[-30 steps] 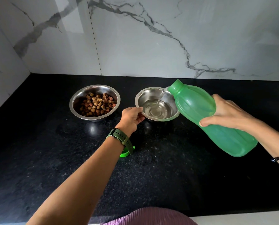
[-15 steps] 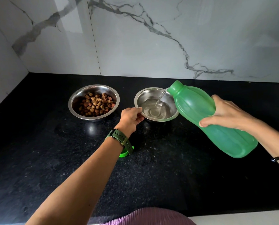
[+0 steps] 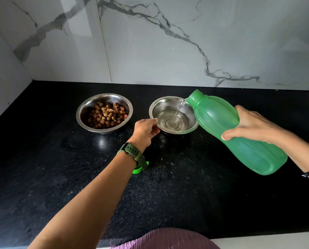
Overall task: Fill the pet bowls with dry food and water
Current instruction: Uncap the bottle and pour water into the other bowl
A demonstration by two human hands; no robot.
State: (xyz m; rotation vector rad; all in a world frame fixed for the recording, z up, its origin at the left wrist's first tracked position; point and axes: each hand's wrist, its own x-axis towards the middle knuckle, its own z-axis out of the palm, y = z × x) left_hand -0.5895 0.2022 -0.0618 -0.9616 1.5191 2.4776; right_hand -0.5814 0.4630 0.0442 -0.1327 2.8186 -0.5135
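More water [image 3: 173,119] in right bowl [image 3: 153,112] than earlier; right hand [image 3: 252,126] grip holds tilted bottle [image 3: 240,133], left hand [image 3: 144,132] pinches rim

Your right hand [image 3: 252,126] grips a translucent green bottle [image 3: 238,133], and the cap [image 3: 137,170] lying on the counter is a brighter green. The watch strap [image 3: 132,153] on your left wrist is dark olive green. Both bowls are shiny silver steel: the left bowl [image 3: 83,112] holds kibble [image 3: 108,115] in mixed tan and reddish brown, the right bowl [image 3: 168,103] clear water [image 3: 173,120]. The countertop [image 3: 186,194] is black with fine pale speckles. The wall [image 3: 168,42] is white marble with grey veins. Your ribbed garment [image 3: 168,239] is mauve.
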